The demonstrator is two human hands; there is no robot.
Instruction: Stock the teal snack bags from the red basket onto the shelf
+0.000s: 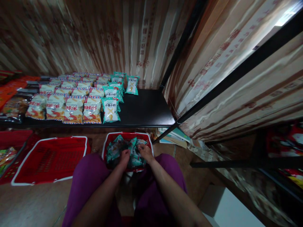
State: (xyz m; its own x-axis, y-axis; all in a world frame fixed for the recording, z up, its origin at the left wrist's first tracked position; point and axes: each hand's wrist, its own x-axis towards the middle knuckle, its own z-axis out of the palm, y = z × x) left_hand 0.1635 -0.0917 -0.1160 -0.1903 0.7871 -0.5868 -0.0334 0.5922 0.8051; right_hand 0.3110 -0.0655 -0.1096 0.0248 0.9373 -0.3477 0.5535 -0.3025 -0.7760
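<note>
Far left: red basket (50, 159) on the floor, nothing visible inside. Above it, black shelf (146, 108) with snack bags in rows, faces forward; teal bags (110, 109) end the rows, bare shelf to their right. Centre: second red basket (113, 135) between the knees, full of teal packets (117, 149), within reach. Left hand (124, 156) and right hand (145, 151) rest on the packets; fingers curled into them, grip closure cannot be told.
</note>
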